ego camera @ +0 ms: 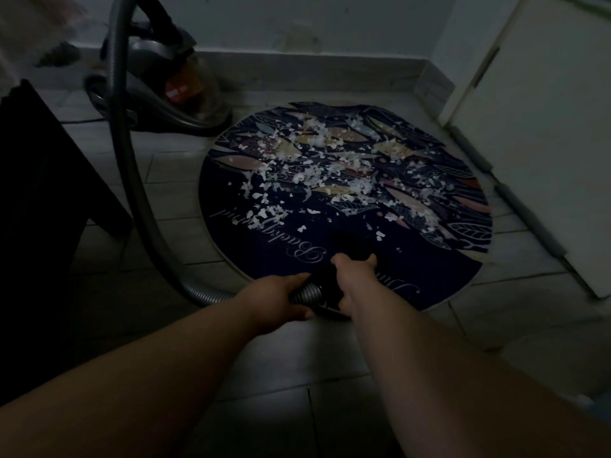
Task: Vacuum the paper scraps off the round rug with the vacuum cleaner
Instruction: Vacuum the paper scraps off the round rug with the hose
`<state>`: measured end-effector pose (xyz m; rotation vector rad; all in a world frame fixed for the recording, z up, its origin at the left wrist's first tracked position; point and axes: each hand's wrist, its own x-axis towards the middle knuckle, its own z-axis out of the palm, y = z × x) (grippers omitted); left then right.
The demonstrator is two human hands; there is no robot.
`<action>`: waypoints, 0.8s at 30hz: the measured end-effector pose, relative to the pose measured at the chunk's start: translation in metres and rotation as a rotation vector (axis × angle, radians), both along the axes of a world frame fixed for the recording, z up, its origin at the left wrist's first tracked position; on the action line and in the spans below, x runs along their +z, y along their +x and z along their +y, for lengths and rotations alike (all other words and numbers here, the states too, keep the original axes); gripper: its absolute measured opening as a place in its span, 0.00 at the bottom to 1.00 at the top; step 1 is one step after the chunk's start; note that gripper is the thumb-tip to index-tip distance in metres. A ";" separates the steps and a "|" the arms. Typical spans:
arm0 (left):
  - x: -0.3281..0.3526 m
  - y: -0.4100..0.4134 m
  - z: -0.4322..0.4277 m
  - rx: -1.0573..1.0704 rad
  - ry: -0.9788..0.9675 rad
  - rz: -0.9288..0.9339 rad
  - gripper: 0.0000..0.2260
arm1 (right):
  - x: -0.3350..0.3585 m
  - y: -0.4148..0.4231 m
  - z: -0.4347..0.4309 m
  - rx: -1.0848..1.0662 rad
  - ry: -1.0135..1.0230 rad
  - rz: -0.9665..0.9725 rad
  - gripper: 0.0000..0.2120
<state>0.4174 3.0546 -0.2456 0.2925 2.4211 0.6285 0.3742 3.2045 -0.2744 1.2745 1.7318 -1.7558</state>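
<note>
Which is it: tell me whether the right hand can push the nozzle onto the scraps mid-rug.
Probably yes. The right hand grips the nozzle, already over the near edge of the rug; nothing but bare rug lies between it and the paper scraps.

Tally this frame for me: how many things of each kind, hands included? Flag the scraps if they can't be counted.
hands: 2, the left hand gripping the hose, the right hand gripping the nozzle
hose: 1
nozzle: 1
vacuum cleaner: 1
round rug: 1
paper scraps: too many to count
total: 6, scraps aside
</note>
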 end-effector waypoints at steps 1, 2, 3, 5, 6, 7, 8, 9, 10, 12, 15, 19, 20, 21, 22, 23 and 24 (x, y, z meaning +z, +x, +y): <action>0.000 -0.002 0.007 -0.020 0.004 -0.006 0.35 | -0.001 0.001 0.007 -0.023 -0.001 0.005 0.42; 0.001 -0.002 0.012 -0.034 0.006 -0.013 0.35 | -0.001 0.003 0.013 -0.048 -0.006 0.008 0.42; 0.001 -0.003 0.018 -0.048 0.009 -0.020 0.35 | -0.001 0.005 0.018 -0.077 -0.007 0.008 0.41; 0.001 -0.006 0.031 -0.082 0.012 -0.033 0.35 | -0.002 0.007 0.032 -0.132 0.014 0.000 0.41; 0.001 -0.008 0.037 -0.102 0.010 -0.039 0.34 | -0.003 0.008 0.040 -0.156 0.025 -0.005 0.41; 0.001 -0.009 0.043 -0.121 0.009 -0.045 0.34 | -0.002 0.010 0.047 -0.176 0.030 -0.007 0.41; 0.001 -0.010 0.050 -0.143 0.009 -0.049 0.34 | -0.001 0.012 0.054 -0.195 0.035 -0.012 0.41; 0.001 -0.012 0.057 -0.164 0.012 -0.049 0.34 | -0.002 0.013 0.061 -0.217 0.044 -0.013 0.42; 0.002 -0.013 0.063 -0.181 0.017 -0.050 0.34 | -0.002 0.015 0.069 -0.238 0.051 -0.014 0.41; 0.001 -0.014 0.076 -0.212 0.021 -0.056 0.34 | -0.002 0.018 0.082 -0.273 0.065 -0.015 0.41; -0.001 -0.019 0.093 -0.260 0.002 -0.051 0.34 | -0.003 0.018 0.099 -0.330 0.070 -0.011 0.41; -0.001 -0.026 0.104 -0.262 -0.013 -0.048 0.34 | -0.004 0.015 0.110 -0.334 0.078 -0.006 0.40; 0.000 -0.028 0.105 -0.255 -0.011 -0.047 0.34 | -0.005 0.014 0.111 -0.323 0.077 -0.004 0.40; 0.000 -0.029 0.105 -0.244 -0.005 -0.049 0.34 | -0.005 0.012 0.110 -0.312 0.071 -0.001 0.41; 0.001 -0.029 0.104 -0.231 0.004 -0.051 0.34 | -0.006 0.009 0.109 -0.299 0.065 0.007 0.42; 0.002 -0.030 0.103 -0.218 0.010 -0.048 0.34 | -0.006 0.007 0.107 -0.291 0.054 0.014 0.43; 0.003 -0.031 0.102 -0.209 0.013 -0.042 0.34 | -0.006 0.004 0.105 -0.281 0.046 0.019 0.43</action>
